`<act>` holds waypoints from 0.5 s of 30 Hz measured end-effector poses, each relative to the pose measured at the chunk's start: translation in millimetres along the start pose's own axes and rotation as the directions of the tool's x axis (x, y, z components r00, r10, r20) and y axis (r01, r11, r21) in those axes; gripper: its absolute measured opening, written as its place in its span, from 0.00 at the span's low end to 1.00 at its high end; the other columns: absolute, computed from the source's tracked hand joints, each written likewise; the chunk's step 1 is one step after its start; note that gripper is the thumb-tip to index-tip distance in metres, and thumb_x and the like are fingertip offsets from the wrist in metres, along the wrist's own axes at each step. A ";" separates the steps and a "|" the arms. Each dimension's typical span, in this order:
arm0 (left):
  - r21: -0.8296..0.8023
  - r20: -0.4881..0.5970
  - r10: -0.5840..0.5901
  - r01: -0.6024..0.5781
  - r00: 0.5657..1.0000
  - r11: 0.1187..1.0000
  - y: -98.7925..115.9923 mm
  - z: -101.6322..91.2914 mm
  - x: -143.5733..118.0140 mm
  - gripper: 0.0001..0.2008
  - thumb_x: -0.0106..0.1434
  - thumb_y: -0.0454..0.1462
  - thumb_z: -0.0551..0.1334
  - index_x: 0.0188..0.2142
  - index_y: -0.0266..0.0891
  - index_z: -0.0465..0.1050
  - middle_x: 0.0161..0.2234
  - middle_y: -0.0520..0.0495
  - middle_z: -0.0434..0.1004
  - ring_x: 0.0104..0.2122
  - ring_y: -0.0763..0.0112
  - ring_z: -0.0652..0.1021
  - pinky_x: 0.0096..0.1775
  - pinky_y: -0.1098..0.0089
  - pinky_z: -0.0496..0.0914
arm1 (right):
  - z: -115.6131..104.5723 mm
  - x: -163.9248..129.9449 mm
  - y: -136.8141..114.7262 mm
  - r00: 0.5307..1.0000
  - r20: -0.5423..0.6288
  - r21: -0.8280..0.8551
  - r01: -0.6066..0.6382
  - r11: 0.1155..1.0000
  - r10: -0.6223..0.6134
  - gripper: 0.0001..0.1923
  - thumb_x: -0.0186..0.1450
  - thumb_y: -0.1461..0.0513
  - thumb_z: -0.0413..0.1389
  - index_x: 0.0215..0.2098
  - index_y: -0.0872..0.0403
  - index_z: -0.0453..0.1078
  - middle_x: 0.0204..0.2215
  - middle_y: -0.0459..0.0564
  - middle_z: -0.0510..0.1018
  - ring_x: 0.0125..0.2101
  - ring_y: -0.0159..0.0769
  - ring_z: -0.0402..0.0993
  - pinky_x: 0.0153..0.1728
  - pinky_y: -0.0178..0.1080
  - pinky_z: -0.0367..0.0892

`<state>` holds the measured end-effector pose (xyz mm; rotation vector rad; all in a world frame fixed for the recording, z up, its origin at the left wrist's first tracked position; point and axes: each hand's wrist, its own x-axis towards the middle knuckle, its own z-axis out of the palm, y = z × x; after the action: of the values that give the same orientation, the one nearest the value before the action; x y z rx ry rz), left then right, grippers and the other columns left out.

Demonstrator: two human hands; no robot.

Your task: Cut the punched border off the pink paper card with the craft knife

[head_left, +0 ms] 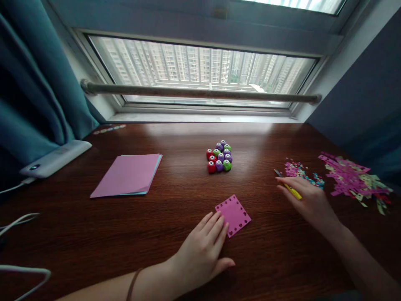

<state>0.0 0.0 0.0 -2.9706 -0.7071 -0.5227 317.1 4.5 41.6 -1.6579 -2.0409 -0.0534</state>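
My left hand (202, 251) lies flat on the table with its fingers stretched out. Its fingertips rest on the left corner of a small pink paper square (236, 216), which has tiny shapes such as hearts and flowers cut along its edges. Over to the right, my right hand (308, 202) is closed around a yellow craft knife (293, 191), blade pointing up and left. Just beyond that hand lies a scatter of small pink and blue paper bits (296, 169). Behind the square stands a cluster of small red, purple and green pieces (221, 157) with pale round tops.
A stack of pink and light blue paper sheets (128, 174) lies at left. Cut paper strips (352, 175) are heaped at far right. A white power bank-like device (58, 156) with a white cable (21, 219) sits by the curtain (37, 75). A metal bar (200, 92) crosses the window.
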 end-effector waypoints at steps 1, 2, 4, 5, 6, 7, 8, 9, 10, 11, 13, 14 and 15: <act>0.016 0.000 -0.017 0.017 1.000 1.000 1.4 0.5 -0.5 0.27 0.62 0.51 0.51 0.49 0.29 0.67 0.50 0.34 0.70 0.52 0.55 0.70 0.52 0.59 0.65 | 3.7 -4.7 18.5 0.996 -0.055 -0.096 -0.082 0.992 0.077 0.13 0.65 0.57 0.50 0.44 0.55 0.68 0.39 0.52 0.74 0.41 0.40 0.70 0.45 0.43 0.64; 0.027 -0.006 -0.033 0.033 0.999 0.999 2.9 1.1 -0.9 0.25 0.63 0.49 0.52 0.49 0.30 0.68 0.50 0.35 0.70 0.52 0.55 0.70 0.51 0.60 0.66 | 8.3 -10.1 34.1 0.990 -0.061 -0.158 -0.134 0.978 0.126 0.14 0.64 0.56 0.51 0.43 0.56 0.68 0.38 0.52 0.74 0.39 0.42 0.70 0.43 0.44 0.65; 0.037 -0.036 -0.056 0.057 0.998 0.998 6.0 3.0 -1.7 0.21 0.63 0.45 0.52 0.48 0.30 0.69 0.50 0.35 0.70 0.52 0.55 0.70 0.52 0.59 0.65 | 18.2 -21.3 55.9 0.982 -0.046 -0.236 -0.189 0.953 0.183 0.17 0.63 0.54 0.51 0.44 0.56 0.68 0.38 0.54 0.73 0.38 0.44 0.70 0.41 0.45 0.65; 0.037 -0.054 -0.063 0.065 0.997 0.997 7.4 4.1 -2.0 0.20 0.63 0.43 0.53 0.47 0.30 0.69 0.50 0.35 0.70 0.52 0.54 0.69 0.52 0.59 0.65 | 22.7 -26.4 62.5 0.978 -0.036 -0.266 -0.209 0.941 0.206 0.18 0.63 0.53 0.51 0.45 0.56 0.68 0.38 0.54 0.72 0.39 0.45 0.70 0.41 0.46 0.65; 0.035 -0.066 -0.069 0.071 0.995 0.997 8.5 5.3 -2.2 0.19 0.63 0.42 0.53 0.46 0.30 0.69 0.50 0.34 0.70 0.52 0.54 0.69 0.53 0.58 0.64 | 26.7 -30.6 67.0 0.973 -0.026 -0.282 -0.227 0.932 0.229 0.19 0.63 0.53 0.50 0.46 0.57 0.67 0.38 0.55 0.72 0.39 0.46 0.69 0.41 0.46 0.65; 0.033 -0.070 -0.072 0.075 0.995 0.997 9.4 6.3 -2.3 0.18 0.63 0.41 0.53 0.46 0.29 0.70 0.50 0.34 0.70 0.52 0.53 0.69 0.53 0.58 0.64 | 29.8 -33.8 70.0 0.969 -0.016 -0.283 -0.241 0.928 0.247 0.19 0.63 0.53 0.50 0.47 0.57 0.67 0.38 0.56 0.71 0.39 0.46 0.69 0.41 0.47 0.65; 0.029 -0.066 -0.074 0.076 0.995 0.997 10.0 7.1 -2.3 0.17 0.63 0.40 0.53 0.46 0.29 0.69 0.50 0.34 0.70 0.53 0.53 0.68 0.53 0.58 0.64 | 32.2 -35.7 72.2 0.966 -0.003 -0.273 -0.250 0.929 0.260 0.20 0.63 0.54 0.49 0.48 0.57 0.66 0.38 0.57 0.70 0.38 0.46 0.69 0.40 0.47 0.65; 0.024 -0.057 -0.076 0.078 0.995 0.997 10.4 7.8 -2.3 0.17 0.63 0.39 0.53 0.46 0.29 0.69 0.50 0.34 0.70 0.53 0.53 0.68 0.54 0.58 0.63 | 33.7 -36.5 74.0 0.964 0.013 -0.256 -0.253 0.933 0.265 0.20 0.63 0.55 0.49 0.49 0.58 0.66 0.38 0.57 0.70 0.38 0.46 0.69 0.40 0.47 0.66; 0.021 -0.052 -0.080 0.082 0.995 0.996 10.6 8.2 -2.2 0.17 0.63 0.39 0.53 0.46 0.29 0.69 0.50 0.34 0.70 0.53 0.53 0.68 0.54 0.58 0.63 | 34.4 -36.1 75.5 0.964 0.028 -0.237 -0.250 0.939 0.264 0.20 0.63 0.55 0.48 0.49 0.59 0.65 0.37 0.57 0.70 0.37 0.46 0.69 0.39 0.46 0.66; 0.021 -0.050 -0.086 0.087 0.995 0.996 10.7 8.5 -2.2 0.18 0.63 0.39 0.53 0.47 0.28 0.69 0.50 0.34 0.70 0.53 0.53 0.68 0.54 0.59 0.63 | 34.4 -34.9 76.5 0.965 0.045 -0.219 -0.241 0.945 0.257 0.20 0.63 0.56 0.48 0.49 0.59 0.65 0.36 0.57 0.69 0.36 0.45 0.69 0.39 0.46 0.66; 0.032 -0.055 -0.089 0.091 0.994 0.995 10.8 9.0 -2.0 0.19 0.63 0.40 0.54 0.48 0.27 0.68 0.50 0.34 0.70 0.53 0.53 0.68 0.54 0.60 0.63 | 32.0 -30.2 76.0 0.970 0.080 -0.191 -0.211 0.959 0.229 0.19 0.63 0.57 0.48 0.49 0.59 0.64 0.35 0.56 0.69 0.35 0.43 0.69 0.39 0.45 0.65; 0.042 -0.060 -0.084 0.087 0.995 0.995 10.8 9.2 -2.0 0.20 0.63 0.40 0.54 0.48 0.26 0.68 0.50 0.34 0.70 0.53 0.53 0.68 0.55 0.60 0.63 | 29.8 -27.0 73.7 0.972 0.095 -0.177 -0.195 0.965 0.214 0.19 0.63 0.57 0.47 0.49 0.59 0.64 0.35 0.55 0.69 0.36 0.43 0.69 0.39 0.44 0.65; 0.053 -0.063 -0.076 0.079 0.995 0.995 11.0 9.4 -2.0 0.20 0.63 0.40 0.54 0.48 0.25 0.68 0.50 0.33 0.69 0.53 0.53 0.68 0.55 0.60 0.62 | 26.8 -23.5 69.4 0.975 0.113 -0.156 -0.173 0.973 0.192 0.18 0.64 0.57 0.47 0.48 0.58 0.63 0.35 0.54 0.68 0.36 0.42 0.69 0.39 0.43 0.65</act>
<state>6.1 -9.5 -9.1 -2.8724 -0.8198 -0.5848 374.9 10.1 -10.6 -1.9800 -2.0073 -0.0333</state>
